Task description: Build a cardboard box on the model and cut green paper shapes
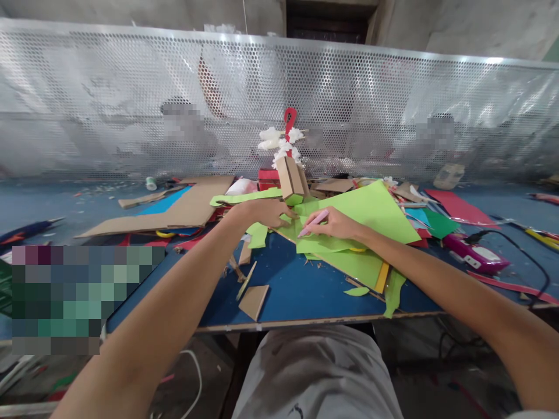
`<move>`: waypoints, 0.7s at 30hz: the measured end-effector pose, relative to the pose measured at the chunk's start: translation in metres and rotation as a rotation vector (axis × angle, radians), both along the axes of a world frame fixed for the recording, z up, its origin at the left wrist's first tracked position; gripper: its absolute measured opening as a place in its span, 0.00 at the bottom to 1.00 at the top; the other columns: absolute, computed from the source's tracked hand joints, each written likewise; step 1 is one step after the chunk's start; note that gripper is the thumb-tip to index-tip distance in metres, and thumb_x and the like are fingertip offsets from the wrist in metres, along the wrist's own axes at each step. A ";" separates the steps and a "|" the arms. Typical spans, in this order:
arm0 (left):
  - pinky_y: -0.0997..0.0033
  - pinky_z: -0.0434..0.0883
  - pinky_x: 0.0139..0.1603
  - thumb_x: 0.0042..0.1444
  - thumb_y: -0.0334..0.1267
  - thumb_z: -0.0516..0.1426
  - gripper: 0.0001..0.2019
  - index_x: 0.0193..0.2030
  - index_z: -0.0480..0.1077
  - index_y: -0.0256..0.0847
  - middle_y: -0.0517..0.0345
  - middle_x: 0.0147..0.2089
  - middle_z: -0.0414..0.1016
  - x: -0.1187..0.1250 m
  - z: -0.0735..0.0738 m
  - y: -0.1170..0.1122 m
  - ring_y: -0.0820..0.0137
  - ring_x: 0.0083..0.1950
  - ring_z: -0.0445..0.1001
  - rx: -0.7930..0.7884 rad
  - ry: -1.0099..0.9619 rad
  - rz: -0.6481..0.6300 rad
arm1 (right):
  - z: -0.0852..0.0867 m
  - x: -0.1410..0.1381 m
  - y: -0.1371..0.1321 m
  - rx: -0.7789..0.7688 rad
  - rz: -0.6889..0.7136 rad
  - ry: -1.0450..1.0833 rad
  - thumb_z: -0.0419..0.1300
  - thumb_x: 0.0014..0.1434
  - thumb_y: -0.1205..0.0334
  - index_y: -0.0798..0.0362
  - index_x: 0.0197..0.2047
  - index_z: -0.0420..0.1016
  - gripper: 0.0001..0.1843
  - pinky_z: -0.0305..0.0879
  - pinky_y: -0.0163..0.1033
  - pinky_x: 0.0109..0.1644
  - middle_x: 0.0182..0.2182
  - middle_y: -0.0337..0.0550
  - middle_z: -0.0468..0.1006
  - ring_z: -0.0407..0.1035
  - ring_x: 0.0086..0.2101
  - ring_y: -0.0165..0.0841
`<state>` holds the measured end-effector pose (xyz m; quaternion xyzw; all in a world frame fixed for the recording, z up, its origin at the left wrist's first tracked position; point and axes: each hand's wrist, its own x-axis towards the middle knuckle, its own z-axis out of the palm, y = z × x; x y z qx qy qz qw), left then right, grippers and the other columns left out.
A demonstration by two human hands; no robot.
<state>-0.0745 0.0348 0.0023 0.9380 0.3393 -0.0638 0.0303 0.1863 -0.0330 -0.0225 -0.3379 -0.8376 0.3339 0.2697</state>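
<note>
My right hand [338, 223] grips a pink pen [313, 223], its tip resting on a light green paper sheet [371, 212] spread on the blue table [297, 285]. My left hand [267, 212] lies on the same green paper, fingers pressed down near a small cardboard model [292, 177]. The model stands upright, topped with white tufts [279, 142] and a red loop [290, 119].
Cardboard sheets [174, 212] lie at the left, coloured paper scraps at the right. A pink glue gun [476, 255] with a black cable sits at the right. Small cardboard pieces [253, 301] lie near the table's front edge. A perforated metal screen [131, 99] closes the back.
</note>
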 end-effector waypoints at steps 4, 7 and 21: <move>0.70 0.73 0.55 0.62 0.39 0.60 0.32 0.74 0.71 0.55 0.54 0.65 0.82 0.001 0.000 0.000 0.61 0.56 0.83 -0.004 0.004 0.003 | 0.001 0.000 -0.001 0.036 0.045 -0.027 0.68 0.64 0.47 0.53 0.42 0.91 0.18 0.49 0.36 0.26 0.39 0.47 0.86 0.59 0.25 0.26; 0.70 0.72 0.57 0.62 0.41 0.61 0.32 0.74 0.71 0.54 0.54 0.66 0.81 0.000 0.000 0.001 0.60 0.58 0.82 -0.003 0.003 -0.003 | -0.001 0.001 0.002 0.005 0.009 0.010 0.68 0.63 0.49 0.54 0.40 0.88 0.16 0.53 0.35 0.26 0.33 0.45 0.84 0.61 0.24 0.26; 0.69 0.74 0.54 0.65 0.39 0.57 0.26 0.70 0.75 0.53 0.53 0.64 0.82 0.004 0.009 -0.010 0.63 0.53 0.82 0.028 0.015 0.094 | -0.004 0.006 0.011 -0.071 -0.143 0.210 0.64 0.66 0.54 0.52 0.36 0.74 0.11 0.64 0.33 0.26 0.29 0.42 0.79 0.69 0.26 0.29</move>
